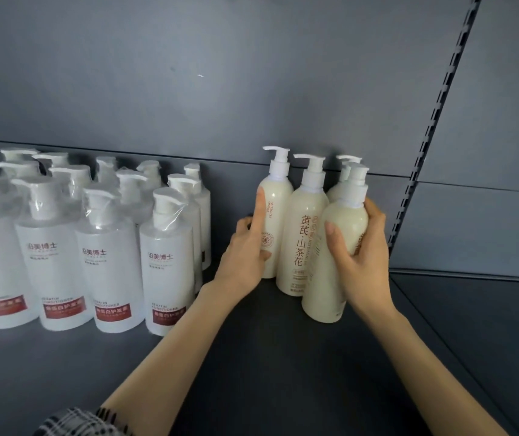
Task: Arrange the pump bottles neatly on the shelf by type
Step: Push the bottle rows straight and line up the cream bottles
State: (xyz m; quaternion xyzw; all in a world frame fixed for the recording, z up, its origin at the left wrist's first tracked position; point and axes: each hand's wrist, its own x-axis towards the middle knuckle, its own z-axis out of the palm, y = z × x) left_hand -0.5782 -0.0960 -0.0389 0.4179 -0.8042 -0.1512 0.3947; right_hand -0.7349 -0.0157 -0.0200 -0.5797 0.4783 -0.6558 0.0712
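We see both forearms reaching in from the bottom edge, with a plaid sleeve [75,423] at the left elbow. The left hand [245,247] grips the left cream bottle [275,209]. Its index finger lies straight up the bottle's side, the thumb presses the front low down, and the other fingers curl round behind.

The right hand [362,247] is wrapped round the front cream bottle [324,278], with the thumb across the front and the fingers clamped on the far side.

All 4 cream bottles stand together on the right part of the dark shelf [252,357], close to its back panel [220,89]. Their long axes are upright, though the front one leans with its pump towards the right. The left bottle's spout points left, and so does that of the middle cream bottle [299,240], whose red lettering faces us.

We cannot tell which way the front bottle's spout points. Its label is turned right and is mostly under the palm. The rear cream bottle [338,187] shows only its shoulder and pump.

Well apart to the left, the white bottles [107,262] stand upright in rows in clear wrap. The leftmost is cut off by the frame, and the back rows are largely hidden. A slotted upright [434,121] runs up the panel on the right.
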